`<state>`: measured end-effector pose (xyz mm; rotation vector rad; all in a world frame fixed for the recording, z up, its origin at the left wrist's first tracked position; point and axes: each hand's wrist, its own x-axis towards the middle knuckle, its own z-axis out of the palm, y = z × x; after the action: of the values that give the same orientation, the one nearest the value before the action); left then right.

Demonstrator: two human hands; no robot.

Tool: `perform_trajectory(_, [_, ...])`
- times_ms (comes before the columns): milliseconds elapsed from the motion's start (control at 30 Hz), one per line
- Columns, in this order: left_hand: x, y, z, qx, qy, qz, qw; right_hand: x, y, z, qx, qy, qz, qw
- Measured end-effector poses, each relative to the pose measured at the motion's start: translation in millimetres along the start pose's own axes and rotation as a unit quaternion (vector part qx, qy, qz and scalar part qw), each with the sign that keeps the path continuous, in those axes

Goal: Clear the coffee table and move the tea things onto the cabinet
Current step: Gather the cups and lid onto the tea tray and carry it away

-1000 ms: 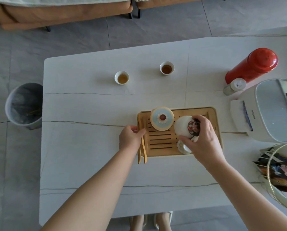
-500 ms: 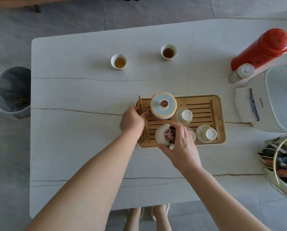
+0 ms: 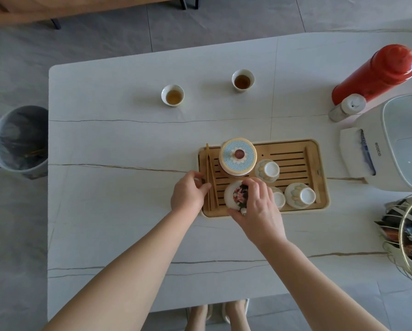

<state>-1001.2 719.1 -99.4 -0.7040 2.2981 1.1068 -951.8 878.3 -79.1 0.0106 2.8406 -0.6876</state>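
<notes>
A bamboo tea tray (image 3: 295, 151) lies on the white coffee table (image 3: 119, 211). On it stand a lidded blue-patterned jar (image 3: 238, 156) and upturned cups (image 3: 267, 170) (image 3: 300, 195). My right hand (image 3: 255, 206) grips a white floral-painted cup (image 3: 232, 197) at the tray's near left corner. My left hand (image 3: 188, 193) holds the tray's left edge beside bamboo tongs (image 3: 209, 173). Two cups of tea (image 3: 173, 95) (image 3: 243, 81) stand farther back on the table.
A red thermos (image 3: 377, 72) and a small white bottle (image 3: 347, 107) stand at the right rear. A white appliance (image 3: 396, 144) and a wire basket with packets (image 3: 408, 235) fill the right edge. A grey bin (image 3: 18, 139) sits on the floor at left.
My right hand carried the floral cup from the tray's middle to its near left corner. My left hand stayed on the tray's left edge. The camera shifted.
</notes>
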Motion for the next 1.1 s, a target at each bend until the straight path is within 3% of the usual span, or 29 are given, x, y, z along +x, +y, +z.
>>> perform_trajectory(433, [-4,-3,1,-0.021,0.002,0.002,1.0,2,2,2,-0.032,0.014,0.01,0.999])
perform_trajectory(567, [-6,-2,2,-0.032,0.021,-0.012,0.999,1,4,-6,0.007,-0.017,0.016,1.0])
perform_trajectory(667, [-8,2,0,-0.032,0.056,-0.031,0.997,0,11,-26,0.056,0.011,0.021,0.998])
perform_trajectory(833, [-6,16,0,-0.064,0.05,-0.064,0.995,14,59,-69,0.101,0.083,0.12,0.984])
perform_trajectory(1000, [-1,27,12,-0.164,0.006,-0.123,0.979,42,110,-82,0.148,0.024,0.279,0.949])
perform_trajectory(1100, [4,27,19,-0.203,0.007,-0.154,0.967,53,132,-77,0.163,-0.024,0.324,0.932])
